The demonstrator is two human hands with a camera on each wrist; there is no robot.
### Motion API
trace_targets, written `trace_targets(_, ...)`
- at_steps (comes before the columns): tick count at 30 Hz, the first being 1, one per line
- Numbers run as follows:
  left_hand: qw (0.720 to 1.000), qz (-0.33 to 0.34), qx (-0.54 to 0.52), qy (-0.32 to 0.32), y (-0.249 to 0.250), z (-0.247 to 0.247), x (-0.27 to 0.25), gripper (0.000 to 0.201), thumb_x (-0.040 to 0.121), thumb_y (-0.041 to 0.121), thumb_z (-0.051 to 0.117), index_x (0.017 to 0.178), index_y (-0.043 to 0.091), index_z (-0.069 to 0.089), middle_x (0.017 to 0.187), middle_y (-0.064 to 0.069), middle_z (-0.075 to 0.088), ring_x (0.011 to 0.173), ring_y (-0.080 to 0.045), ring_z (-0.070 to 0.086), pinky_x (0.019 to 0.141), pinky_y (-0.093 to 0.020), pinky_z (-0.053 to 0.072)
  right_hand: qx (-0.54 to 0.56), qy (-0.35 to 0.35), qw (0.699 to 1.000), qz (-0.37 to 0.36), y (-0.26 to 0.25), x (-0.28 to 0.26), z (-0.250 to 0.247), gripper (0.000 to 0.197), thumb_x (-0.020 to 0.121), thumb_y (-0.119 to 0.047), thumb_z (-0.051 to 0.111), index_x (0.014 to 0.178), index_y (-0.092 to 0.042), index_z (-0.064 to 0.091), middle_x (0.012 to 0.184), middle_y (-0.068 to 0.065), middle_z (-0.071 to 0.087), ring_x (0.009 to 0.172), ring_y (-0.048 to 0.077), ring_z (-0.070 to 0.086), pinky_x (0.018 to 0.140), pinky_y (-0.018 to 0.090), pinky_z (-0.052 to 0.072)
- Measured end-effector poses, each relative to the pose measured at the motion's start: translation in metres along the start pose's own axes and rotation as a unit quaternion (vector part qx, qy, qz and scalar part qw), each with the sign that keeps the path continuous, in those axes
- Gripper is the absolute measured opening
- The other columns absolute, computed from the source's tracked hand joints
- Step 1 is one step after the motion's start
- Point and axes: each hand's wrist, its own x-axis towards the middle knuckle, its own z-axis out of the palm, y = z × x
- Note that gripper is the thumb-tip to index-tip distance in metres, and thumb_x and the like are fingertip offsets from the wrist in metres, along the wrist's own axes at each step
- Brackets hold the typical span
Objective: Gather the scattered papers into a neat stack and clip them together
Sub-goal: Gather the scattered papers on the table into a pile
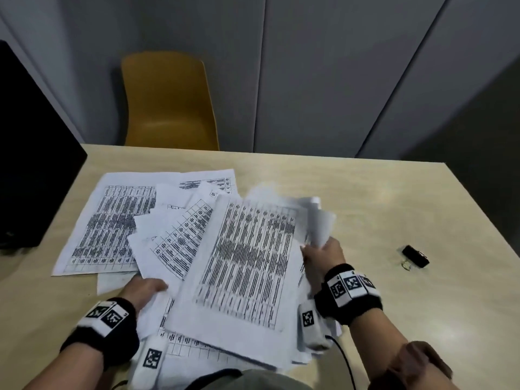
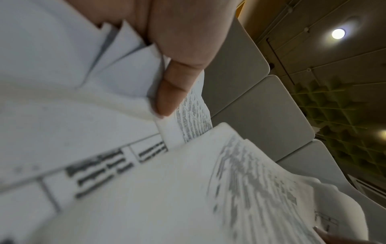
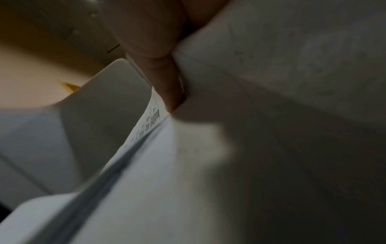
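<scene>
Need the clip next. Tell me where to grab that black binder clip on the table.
Pinch the binder clip across its black body, coming from above with the right hand. It lies flat, alone on the table, right of the papers, wire handles toward you.

The papers [image 1: 247, 257] are white with black rows of print in boxes. The tabletop [image 1: 394, 198] is pale wood. The clip [image 1: 416, 256] near its right edge is black. The chair [image 1: 168, 102] is yellow.

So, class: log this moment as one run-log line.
stage: gathering | left hand: holds papers | right hand: holds papers | binder clip: unused on table
</scene>
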Motion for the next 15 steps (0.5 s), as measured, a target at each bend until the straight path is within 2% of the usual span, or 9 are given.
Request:
trace_targets(3,0.998,0.022,-0.051,-0.029,0.005,0.003,-0.006,0.038,0.088,0.014,0.059,0.122,-0.002,0.055,0.120,-0.011,0.057,0.108,-0.027,0.050,0.094,-0.034,0.034,-0.070,-0.026,0.996,-0.040,0.000,0.000,0.010,0.022,0.081,-0.008,0.063,0.100,0.001,0.056,0.085,0.016,0.058,0.074,0.025,0.055,0.065,0.028,0.042)
trace_targets(4,0.997,0.029,-0.068,-0.034,0.005,0.004,-0.008,0.043,0.088,0.020,0.061,0.125,0.001,0.053,0.126,-0.011,0.056,0.116,-0.028,0.049,0.098,-0.037,0.033,-0.081,-0.027,0.995,-0.057,-0.002,-0.001,0.013,0.020,0.081,-0.009,0.064,0.098,0.000,0.057,0.083,0.015,0.058,0.072,0.024,0.055,0.063,0.027,0.041)
trace_targets(6,0.995,0.037,-0.068,-0.056,0.006,0.005,-0.013,0.055,0.080,0.031,0.069,0.127,0.006,0.053,0.134,-0.014,0.054,0.126,-0.031,0.046,0.106,-0.043,0.030,-0.070,-0.029,0.995,-0.067,-0.007,-0.003,0.019,0.017,0.081,-0.011,0.065,0.094,-0.005,0.056,0.081,0.012,0.058,0.065,0.021,0.053,0.056,0.023,0.040)
trace_targets(7,0.995,0.044,-0.057,-0.069,0.006,0.006,-0.015,0.060,0.073,0.033,0.075,0.123,0.009,0.055,0.132,-0.015,0.056,0.124,-0.031,0.048,0.107,-0.046,0.029,-0.061,-0.031,0.995,-0.066,-0.008,-0.005,0.023,0.019,0.081,-0.012,0.066,0.094,-0.008,0.054,0.080,0.009,0.058,0.063,0.019,0.053,0.054,0.021,0.040)
trace_targets(9,0.993,0.059,-0.029,-0.097,0.004,0.007,-0.017,0.058,0.061,0.023,0.085,0.112,0.014,0.057,0.121,-0.015,0.063,0.111,-0.029,0.056,0.106,-0.046,0.035,-0.088,-0.058,0.991,-0.079,-0.009,-0.008,0.031,0.029,0.080,-0.017,0.067,0.105,-0.012,0.052,0.086,0.003,0.057,0.073,0.019,0.055,0.064,0.020,0.041)
trace_targets(11,0.994,0.063,-0.007,-0.088,0.002,0.008,-0.015,0.048,0.068,0.005,0.078,0.110,0.009,0.056,0.118,-0.020,0.064,0.104,-0.030,0.059,0.103,-0.045,0.039,-0.108,-0.103,0.985,-0.082,-0.004,-0.008,0.040,0.041,0.079,-0.016,0.067,0.114,-0.011,0.047,0.097,0.003,0.059,0.087,0.021,0.058,0.076,0.025,0.044)
trace_targets(13,0.996,0.062,0.015,-0.060,0.004,0.008,-0.017,0.041,0.078,0.001,0.069,0.116,-0.001,0.055,0.117,-0.022,0.063,0.103,-0.031,0.058,0.101,-0.041,0.040,-0.055,-0.130,0.987,-0.071,0.001,-0.008,0.042,0.038,0.078,-0.005,0.063,0.111,-0.011,0.046,0.093,0.005,0.067,0.080,0.022,0.063,0.076,0.031,0.051)
trace_targets(15,0.997,0.064,0.006,-0.053,0.004,0.007,-0.018,0.040,0.083,0.001,0.063,0.121,-0.004,0.052,0.118,-0.022,0.061,0.100,-0.029,0.055,0.097,-0.036,0.037,0.011,-0.108,0.992,-0.071,0.007,-0.005,0.038,0.029,0.079,0.002,0.060,0.102,-0.013,0.050,0.076,0.000,0.066,0.066,0.016,0.062,0.068,0.030,0.051)
